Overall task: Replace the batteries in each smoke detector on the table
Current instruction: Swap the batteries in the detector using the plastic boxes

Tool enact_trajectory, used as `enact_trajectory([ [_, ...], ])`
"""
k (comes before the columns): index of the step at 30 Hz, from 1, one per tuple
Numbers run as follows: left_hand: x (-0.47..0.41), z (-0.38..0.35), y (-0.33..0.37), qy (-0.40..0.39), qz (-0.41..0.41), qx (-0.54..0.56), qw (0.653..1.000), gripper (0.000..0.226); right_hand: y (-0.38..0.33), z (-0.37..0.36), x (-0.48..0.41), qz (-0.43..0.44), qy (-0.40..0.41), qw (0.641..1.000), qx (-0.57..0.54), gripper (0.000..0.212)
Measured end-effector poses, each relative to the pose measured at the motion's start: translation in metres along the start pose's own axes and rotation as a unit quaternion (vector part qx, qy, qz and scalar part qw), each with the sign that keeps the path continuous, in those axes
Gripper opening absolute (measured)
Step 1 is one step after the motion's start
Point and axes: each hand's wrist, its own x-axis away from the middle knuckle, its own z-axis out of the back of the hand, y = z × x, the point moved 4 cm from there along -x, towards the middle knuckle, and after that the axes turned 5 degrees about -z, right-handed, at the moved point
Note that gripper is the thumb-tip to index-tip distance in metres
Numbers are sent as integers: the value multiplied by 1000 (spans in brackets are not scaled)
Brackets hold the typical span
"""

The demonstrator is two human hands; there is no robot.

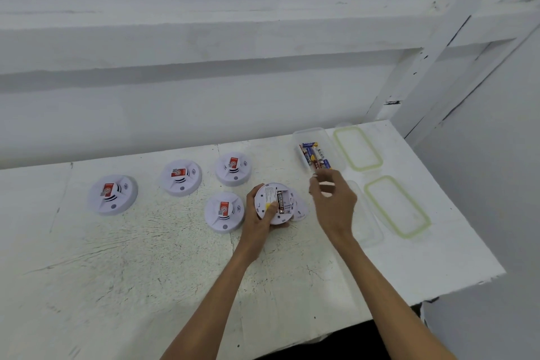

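On a cracked, white-painted worktop [146, 257], the left hand [258, 221] holds a round white plastic smoke detector [274, 203] turned back-up, fingers wrapped around its rim, thumb on a yellow tab; one dark battery [281, 202] sits in its open compartment. The right hand [333, 202] hovers just beside a clear rectangular tub of batteries [315, 155], fingers loosely curled; whether they pinch anything cannot be told. Four more domed detectors [181, 177] lie face-up to the left. Two green-rimmed lids [358, 149] lie at right.

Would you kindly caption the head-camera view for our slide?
Left hand holds an opened smoke detector while the right hand reaches toward the battery container.
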Motion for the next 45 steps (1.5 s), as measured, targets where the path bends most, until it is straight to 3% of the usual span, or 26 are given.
enact_trajectory([
  [8,-1,-1,-1,-2,13,8,1000,50,41,39,-26,-65,-30,981,181,5],
  [24,-1,-1,0,1,10,22,1000,49,55,31,-22,-73,-58,973,213,9],
  [28,0,-1,0,1,9,30,1000,49,35,29,-17,-15,-4,977,215,9],
  [31,-1,-1,0,4,16,34,999,49,19,13,-14,60,-51,975,208,9],
  [35,-1,-1,-1,7,25,49,998,47,12,-19,-6,176,-210,937,217,18],
  [38,0,-1,0,10,27,49,998,46,12,-37,3,197,-298,894,270,27],
  [45,-1,-2,4,-4,18,36,999,42,5,-50,4,261,-379,806,371,16],
])
